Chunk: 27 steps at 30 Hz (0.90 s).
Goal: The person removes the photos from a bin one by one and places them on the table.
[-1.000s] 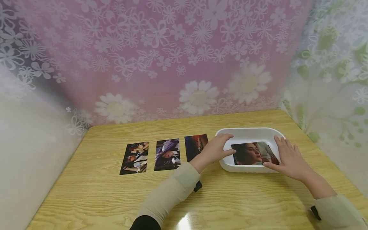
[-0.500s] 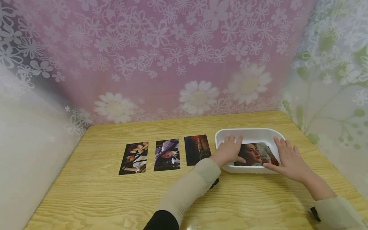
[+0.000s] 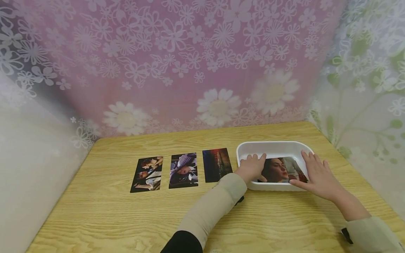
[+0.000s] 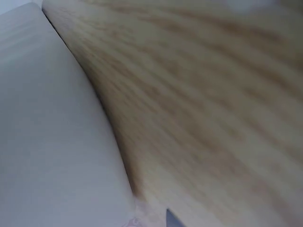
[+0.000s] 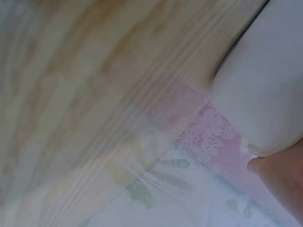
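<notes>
A white oblong tray (image 3: 273, 147) with rounded corners stands at the right of the table, and a photo card (image 3: 277, 170) showing a face in profile lies inside it. My left hand (image 3: 252, 168) reaches over the tray's left end, fingers spread into it, thumb at the card's left edge. At the opposite end my right hand (image 3: 320, 175) rests on the rim, fingers extended and thumb tip by the card's lower right corner. In the right wrist view, part of the right hand (image 5: 281, 179) shows against the tray's outer wall (image 5: 265, 90).
Left of the tray, three photo cards lie in a row on the wooden table (image 3: 133, 218): a dark red and blue card (image 3: 217, 165), a purple-toned card (image 3: 184, 171) and a card with figures (image 3: 147, 174). A pink floral backdrop (image 3: 164, 70) stands behind.
My left hand has moved right and into the tray, now covering the card's left part. The card has shifted slightly right. My right hand keeps its place.
</notes>
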{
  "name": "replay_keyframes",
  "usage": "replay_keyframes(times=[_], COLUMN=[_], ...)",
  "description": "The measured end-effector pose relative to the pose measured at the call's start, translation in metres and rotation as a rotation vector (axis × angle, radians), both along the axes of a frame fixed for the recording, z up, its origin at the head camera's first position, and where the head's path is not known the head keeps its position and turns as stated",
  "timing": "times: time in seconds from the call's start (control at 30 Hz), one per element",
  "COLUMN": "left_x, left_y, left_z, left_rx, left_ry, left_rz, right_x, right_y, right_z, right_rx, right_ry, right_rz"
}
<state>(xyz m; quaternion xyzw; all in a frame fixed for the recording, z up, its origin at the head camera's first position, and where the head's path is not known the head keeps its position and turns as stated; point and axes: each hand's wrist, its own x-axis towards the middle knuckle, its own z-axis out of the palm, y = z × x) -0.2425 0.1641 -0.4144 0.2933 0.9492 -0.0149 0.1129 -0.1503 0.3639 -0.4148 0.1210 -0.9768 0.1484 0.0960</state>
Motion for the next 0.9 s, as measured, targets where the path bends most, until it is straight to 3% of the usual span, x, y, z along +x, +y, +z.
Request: replay_keyframes(times=[0.63, 0.8, 0.9], left_x=[-0.0036, -0.0031, -0.0026], left_y=[-0.0008, -0.0008, -0.0014], left_z=[-0.0015, -0.0008, -0.0007], left_rx=[0.122, 0.169, 0.204], left_ry=[0.13, 0.123, 0.077], left_rz=[-0.014, -0.017, -0.032], right_x=[0.0012, 0.0004, -0.0001], right_y=[0.0003, 0.0, -0.0008], right_z=[-0.0008, -0.0012, -0.0014], right_rx=[-0.013, -0.019, -0.02], right_ry=[0.004, 0.007, 0.015], right_rz=[-0.001, 0.004, 0.01])
